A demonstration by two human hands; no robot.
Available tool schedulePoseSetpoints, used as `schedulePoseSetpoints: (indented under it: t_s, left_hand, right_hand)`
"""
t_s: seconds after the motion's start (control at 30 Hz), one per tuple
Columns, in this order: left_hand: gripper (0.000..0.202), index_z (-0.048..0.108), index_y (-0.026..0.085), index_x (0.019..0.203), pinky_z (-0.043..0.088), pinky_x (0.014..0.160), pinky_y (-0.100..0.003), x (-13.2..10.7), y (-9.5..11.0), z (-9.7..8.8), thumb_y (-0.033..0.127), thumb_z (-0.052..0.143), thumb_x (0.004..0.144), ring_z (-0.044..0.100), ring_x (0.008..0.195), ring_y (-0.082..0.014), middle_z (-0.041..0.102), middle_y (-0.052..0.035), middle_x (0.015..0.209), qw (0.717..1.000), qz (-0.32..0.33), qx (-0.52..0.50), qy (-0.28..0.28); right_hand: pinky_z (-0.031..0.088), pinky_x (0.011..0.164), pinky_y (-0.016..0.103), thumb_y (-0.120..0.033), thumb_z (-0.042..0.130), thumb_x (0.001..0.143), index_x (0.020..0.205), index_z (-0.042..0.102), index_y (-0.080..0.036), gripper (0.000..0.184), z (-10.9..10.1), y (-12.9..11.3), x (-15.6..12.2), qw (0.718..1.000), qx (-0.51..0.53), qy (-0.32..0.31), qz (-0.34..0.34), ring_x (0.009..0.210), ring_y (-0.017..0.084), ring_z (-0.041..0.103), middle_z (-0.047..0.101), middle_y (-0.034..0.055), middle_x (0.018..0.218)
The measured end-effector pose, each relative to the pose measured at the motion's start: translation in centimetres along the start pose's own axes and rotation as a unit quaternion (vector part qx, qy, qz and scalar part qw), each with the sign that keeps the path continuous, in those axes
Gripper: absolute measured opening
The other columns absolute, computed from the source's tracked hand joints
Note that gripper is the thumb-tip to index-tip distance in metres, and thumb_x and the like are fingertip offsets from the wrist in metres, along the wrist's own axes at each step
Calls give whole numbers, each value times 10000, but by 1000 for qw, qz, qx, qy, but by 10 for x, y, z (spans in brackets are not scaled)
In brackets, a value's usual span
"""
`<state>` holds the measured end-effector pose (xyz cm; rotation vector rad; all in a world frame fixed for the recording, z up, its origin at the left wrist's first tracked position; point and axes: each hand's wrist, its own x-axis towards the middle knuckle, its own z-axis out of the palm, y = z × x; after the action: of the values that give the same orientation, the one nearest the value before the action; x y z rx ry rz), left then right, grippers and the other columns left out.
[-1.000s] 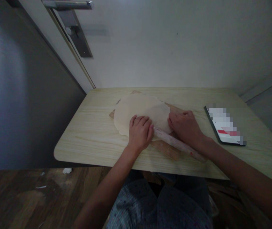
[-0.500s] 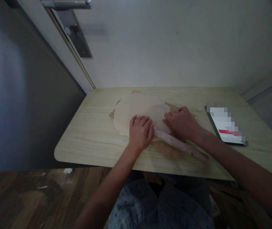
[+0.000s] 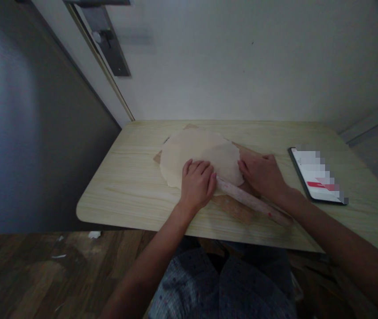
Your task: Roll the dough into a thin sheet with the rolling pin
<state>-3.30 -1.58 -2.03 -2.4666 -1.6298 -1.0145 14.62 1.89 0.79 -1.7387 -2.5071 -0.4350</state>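
A wide, thin sheet of dough (image 3: 198, 144) lies flat over a brown wooden board (image 3: 233, 209), whose corners stick out around it. My left hand (image 3: 197, 181) is closed over the upper left end of a rolling pin (image 3: 253, 200), resting on the near part of the dough. The pin slants down to the right, its far end close to my right forearm. At the right edge of the sheet, my right hand (image 3: 262, 173) is closed with its fingertips on the dough's rim. Its grip there is partly hidden.
The board is on a pale wood-grain table (image 3: 119, 181). A phone (image 3: 318, 177) with a lit, partly blurred screen lies to the right. Behind the table stands a white door (image 3: 209, 66) with a metal lock plate (image 3: 111, 44). White scraps (image 3: 94, 234) litter the wooden floor at lower left.
My right hand has shifted a little to the right, from over the dough to its edge. My left hand stays on the rolling pin. The view has tilted slightly.
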Motion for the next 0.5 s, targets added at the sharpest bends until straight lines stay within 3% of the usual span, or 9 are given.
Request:
schedulePoseSetpoints:
  t_s: [0.13, 0.27, 0.5]
  left_hand:
    - [273, 595, 182, 922, 234, 992, -417, 0, 0, 1, 256, 341, 855, 506, 1005, -191, 622, -40, 1029, 1000, 0, 0, -1]
    - [267, 594, 175, 920, 235, 991, -411, 0, 0, 1, 253, 348, 853, 505, 1003, -190, 622, -39, 1027, 1000, 3, 1, 2]
    - [264, 593, 179, 918, 236, 989, -419, 0, 0, 0, 246, 347, 853, 508, 994, -191, 623, -41, 1021, 1000, 6, 2, -2]
  right_hand:
    - [250, 624, 319, -358, 257, 877, 755, 560, -177, 373, 0, 3, 3, 999, 32, -3, 1, 616, 178, 528, 630, 72, 685]
    - [240, 649, 341, -413, 310, 856, 767, 571, -153, 379, -3, -3, 8, 1000, -14, 5, -26, 598, 186, 520, 631, 95, 682]
    - [214, 623, 335, -154, 298, 849, 740, 575, -152, 298, 0, -5, 11, 994, -39, -12, -97, 620, 181, 526, 646, 85, 717]
